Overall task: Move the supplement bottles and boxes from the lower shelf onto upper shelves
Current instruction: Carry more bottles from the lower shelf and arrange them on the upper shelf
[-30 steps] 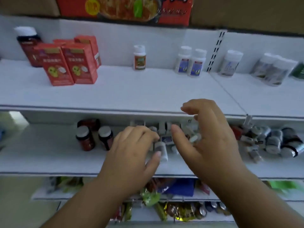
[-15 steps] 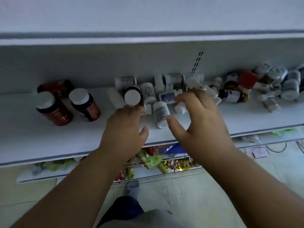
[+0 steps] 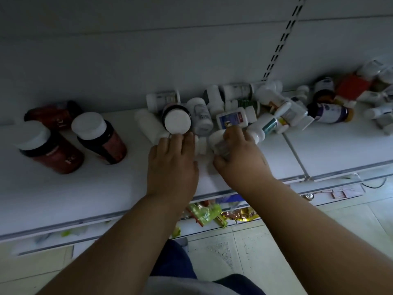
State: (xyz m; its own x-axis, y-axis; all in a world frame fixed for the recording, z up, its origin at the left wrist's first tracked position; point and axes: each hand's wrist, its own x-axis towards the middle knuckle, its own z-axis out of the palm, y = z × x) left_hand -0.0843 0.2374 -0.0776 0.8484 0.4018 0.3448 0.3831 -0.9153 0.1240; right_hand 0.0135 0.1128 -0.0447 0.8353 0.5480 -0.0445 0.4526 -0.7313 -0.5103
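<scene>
Both hands reach the lower shelf point(image 3: 85, 188); right hand point(image 3: 238, 158) grips a white bottle point(image 3: 217, 141).

Green and gold snack packets point(image 3: 207, 212) lie on a lower shelf; below, a speckled tiled floor point(image 3: 265, 248) and paper price tags point(image 3: 342, 192).

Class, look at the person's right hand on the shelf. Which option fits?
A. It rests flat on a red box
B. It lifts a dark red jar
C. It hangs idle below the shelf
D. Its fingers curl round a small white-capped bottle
D: the right hand has its fingers curled round a small white-capped bottle lying on the shelf.
</scene>
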